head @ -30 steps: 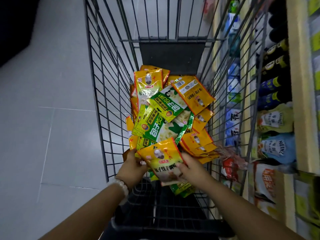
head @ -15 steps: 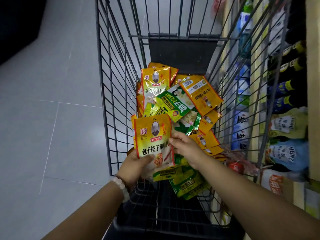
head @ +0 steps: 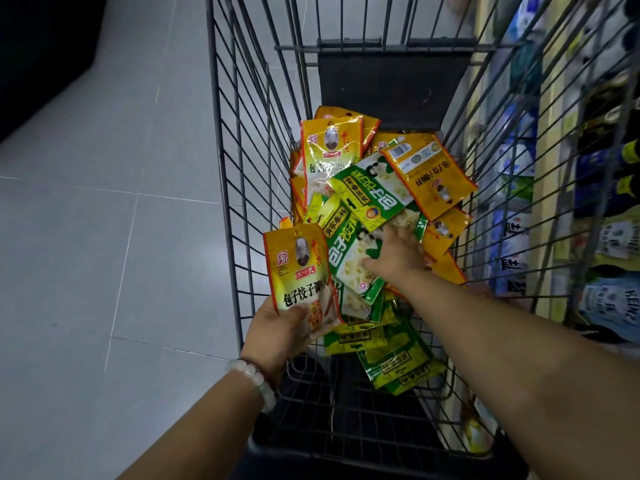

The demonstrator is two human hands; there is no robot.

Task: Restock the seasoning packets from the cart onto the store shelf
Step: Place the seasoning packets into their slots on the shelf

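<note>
Grey floor tiles (head: 104,237), smooth and matte with thin pale joints, spread out left of the cart (head: 242,168). Right of the cart runs the shelf (head: 550,174), cream-edged and crowded with blurred bottles and pouches, seen through the cart's side bars. That cart is dark wire mesh, tall-sided, with a solid black panel (head: 394,81) at its far end. Inside it lies the heap of packets (head: 381,188), glossy flat foil, yellow-orange ones mixed with green ones, sliding toward the near end over the black grid bottom. My right hand (head: 398,256) reaches into the middle of the heap, fingers spread flat on a green packet (head: 349,258), gripping nothing. My left hand (head: 280,330), at the cart's near left corner, pinches one yellow packet (head: 298,271) by its lower edge, upright, above the cart's left wall. A pale bead bracelet (head: 256,379) circles that wrist.
</note>
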